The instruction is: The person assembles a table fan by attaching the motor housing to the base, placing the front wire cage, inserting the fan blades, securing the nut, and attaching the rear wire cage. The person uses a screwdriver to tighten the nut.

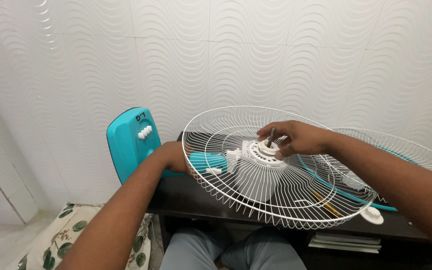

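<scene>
White plastic nut (268, 147) at guard hub, pinched under your right hand (300, 137) fingertips, dark shaft (271, 136) poking up beside them. Left hand (176, 157) wraps motor neck (207, 162) behind guard (276, 170), closed on it. Keep guard seated flat on motor face, nut square to shaft, turn with fingertips only; left hand stops motor swinging. Guard dish holds nothing loose. Second guard (406, 150) lies just behind, on dark table (186, 197); blue blade (341, 192) beneath. Shelf under table holds books (346, 243). Teal base (131, 142) stands at left.

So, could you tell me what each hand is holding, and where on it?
The left hand grips the fan's teal motor neck behind the white rear grille. The right hand has its fingers on the white nut around the central shaft.
</scene>
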